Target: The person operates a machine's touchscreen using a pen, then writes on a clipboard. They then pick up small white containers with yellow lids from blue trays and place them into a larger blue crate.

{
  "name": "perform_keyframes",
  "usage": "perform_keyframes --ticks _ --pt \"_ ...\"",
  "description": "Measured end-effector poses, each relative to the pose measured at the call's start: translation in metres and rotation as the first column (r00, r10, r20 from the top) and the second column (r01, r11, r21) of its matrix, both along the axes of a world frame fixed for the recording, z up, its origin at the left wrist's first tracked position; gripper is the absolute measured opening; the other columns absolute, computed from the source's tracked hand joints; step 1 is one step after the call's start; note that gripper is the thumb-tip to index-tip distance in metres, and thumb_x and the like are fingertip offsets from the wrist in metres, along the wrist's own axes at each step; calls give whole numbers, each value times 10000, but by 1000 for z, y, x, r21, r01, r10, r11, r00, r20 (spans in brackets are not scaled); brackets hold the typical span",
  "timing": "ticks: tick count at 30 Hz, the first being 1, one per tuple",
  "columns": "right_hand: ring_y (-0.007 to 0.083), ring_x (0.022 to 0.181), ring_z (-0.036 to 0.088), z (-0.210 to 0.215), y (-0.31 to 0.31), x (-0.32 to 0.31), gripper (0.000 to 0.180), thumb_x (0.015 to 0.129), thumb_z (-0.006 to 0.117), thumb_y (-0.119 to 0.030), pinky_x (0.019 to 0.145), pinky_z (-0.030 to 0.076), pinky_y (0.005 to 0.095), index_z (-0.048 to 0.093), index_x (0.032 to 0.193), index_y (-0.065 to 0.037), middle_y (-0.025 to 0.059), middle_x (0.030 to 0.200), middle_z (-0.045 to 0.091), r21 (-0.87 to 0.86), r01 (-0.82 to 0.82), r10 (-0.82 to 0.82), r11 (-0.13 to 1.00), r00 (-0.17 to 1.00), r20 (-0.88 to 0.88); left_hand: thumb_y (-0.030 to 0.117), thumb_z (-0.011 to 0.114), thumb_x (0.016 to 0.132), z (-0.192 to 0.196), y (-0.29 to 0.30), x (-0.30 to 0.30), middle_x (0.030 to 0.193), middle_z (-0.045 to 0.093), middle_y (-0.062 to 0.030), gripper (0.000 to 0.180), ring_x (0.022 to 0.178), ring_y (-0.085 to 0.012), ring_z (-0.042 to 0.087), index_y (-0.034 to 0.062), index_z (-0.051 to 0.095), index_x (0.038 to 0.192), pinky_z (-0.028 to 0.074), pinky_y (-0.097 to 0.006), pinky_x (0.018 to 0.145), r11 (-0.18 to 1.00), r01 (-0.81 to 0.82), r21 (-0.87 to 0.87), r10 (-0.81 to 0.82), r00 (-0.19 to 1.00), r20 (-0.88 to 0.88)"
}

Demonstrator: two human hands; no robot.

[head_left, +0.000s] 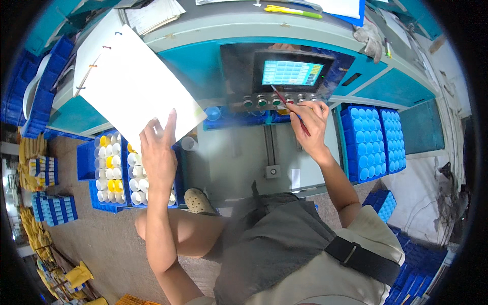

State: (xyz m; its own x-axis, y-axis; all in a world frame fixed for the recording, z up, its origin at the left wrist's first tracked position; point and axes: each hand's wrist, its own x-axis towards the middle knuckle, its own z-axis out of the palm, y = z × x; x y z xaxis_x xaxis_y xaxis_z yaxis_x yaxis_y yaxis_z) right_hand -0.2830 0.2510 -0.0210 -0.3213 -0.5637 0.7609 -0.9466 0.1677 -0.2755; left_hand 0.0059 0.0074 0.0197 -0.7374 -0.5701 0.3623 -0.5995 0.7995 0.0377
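Note:
My right hand (311, 122) grips a slim dark red pen (281, 95), its tip at the lower edge of a lit touchscreen (291, 72) on a black control panel. The pen crosses a row of round push buttons (262, 101) below the screen. My left hand (159, 147) rests on the lower part of a ring binder (137, 81) opened to white pages. Its thumb is stretched out on the page and its fingers are bent and apart. Glare on the pages hides any writing.
Below the binder, blue trays (126, 188) carry white and yellow cups. More blue trays (348, 147) of light blue cups stand at the right. A yellow-green pen (293, 11) and a grey glove (369, 40) lie on the bench top. A metal rail (270, 142) runs below the panel.

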Motion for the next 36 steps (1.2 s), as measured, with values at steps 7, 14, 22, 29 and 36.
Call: perform_keyframes --ticks 7,14,22,29,36 --pt "207 954 663 5 10 -9 266 827 775 -76 1008 345 429 776 1093 -92 36 929 759 -45 107 -108 993 994 -22 -171 516 813 -1 2 -2 1326 554 -217 853 1189 -373 583 298 552 1525 541 -460 963 1000 0 -14 0 1000 -16" --pt "195 942 665 9 2 -15 238 842 774 -93 986 347 430 779 1081 -94 8 930 766 -68 86 -89 994 995 -41 -243 549 760 -4 2 -3 1366 549 -200 969 1250 -354 579 326 522 1544 593 -445 954 998 -30 -50 31 999 24" --pt "189 947 668 6 2 -13 235 808 785 -42 969 353 419 776 1038 -92 0 919 764 -51 92 -94 994 995 -43 -254 565 761 -6 1 -2 1375 546 -208 979 1271 -362 573 322 513 1551 602 -445 946 997 -46 -55 50 997 64" --pt "188 933 665 1 6 -15 214 805 775 -30 974 351 421 775 1008 -95 3 903 756 -75 108 -112 991 993 -42 -245 567 782 -5 1 -2 1385 549 -216 968 1268 -364 578 327 500 1559 602 -451 952 998 -42 -57 45 997 59" --pt "201 931 662 -6 22 -20 152 840 752 -98 982 357 463 773 990 -103 3 902 746 -32 184 -185 982 982 -39 -238 558 802 -8 0 -3 1381 553 -221 944 1259 -366 586 326 502 1558 606 -443 939 996 -37 -77 41 998 44"
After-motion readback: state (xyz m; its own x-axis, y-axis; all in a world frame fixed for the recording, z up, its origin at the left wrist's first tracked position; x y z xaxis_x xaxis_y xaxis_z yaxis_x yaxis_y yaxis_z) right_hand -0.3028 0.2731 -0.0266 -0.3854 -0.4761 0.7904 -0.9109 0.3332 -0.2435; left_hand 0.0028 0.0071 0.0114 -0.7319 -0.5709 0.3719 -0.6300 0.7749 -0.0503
